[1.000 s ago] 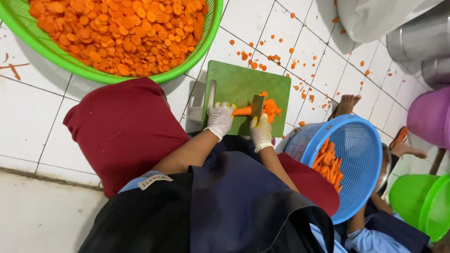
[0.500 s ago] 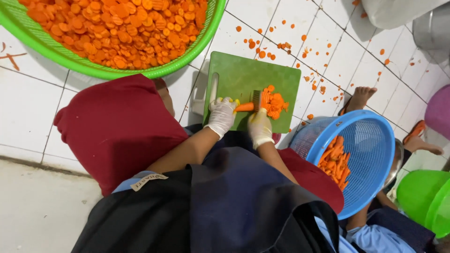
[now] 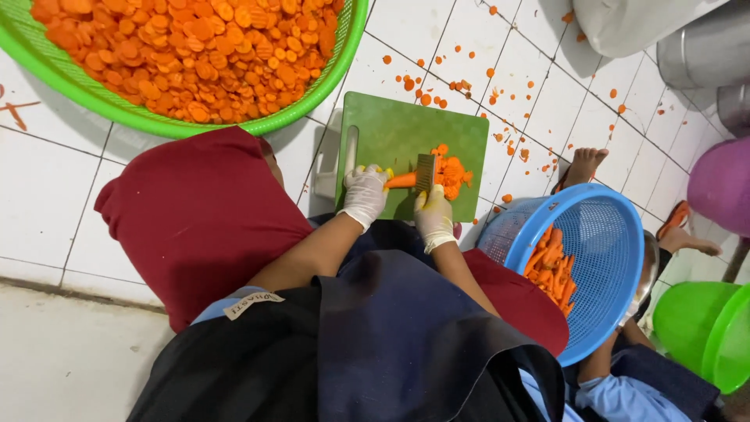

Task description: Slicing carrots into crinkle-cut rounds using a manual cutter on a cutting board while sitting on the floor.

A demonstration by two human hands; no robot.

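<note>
At far left, a large green basket (image 3: 312, 101) sits on the white tiled floor (image 3: 47, 211), heaped with carrot slices (image 3: 187, 47). Just right of it lies the green cutting board (image 3: 391, 133). The gloved left hand (image 3: 364, 195) is closed around the thick end of a carrot (image 3: 401, 180), pinning it flat to the board. To keep this step safe, the fingertips are best kept curled back from the cutting line, sliding away in small, even shifts so the slices come out alike.

The gloved right hand (image 3: 434, 216) grips the handle of a crinkle-edged cutter (image 3: 425, 172), whose blade stands upright across the carrot. A straight downward press, not a sawing stroke, seems best for this blade. Fresh slices (image 3: 453, 173) pile just beyond the blade and are worth clearing before they crowd it.

Further right, a blue basket (image 3: 601, 227) holds whole carrots (image 3: 551, 270). Another person's bare foot (image 3: 584, 162) rests near the board.
</note>
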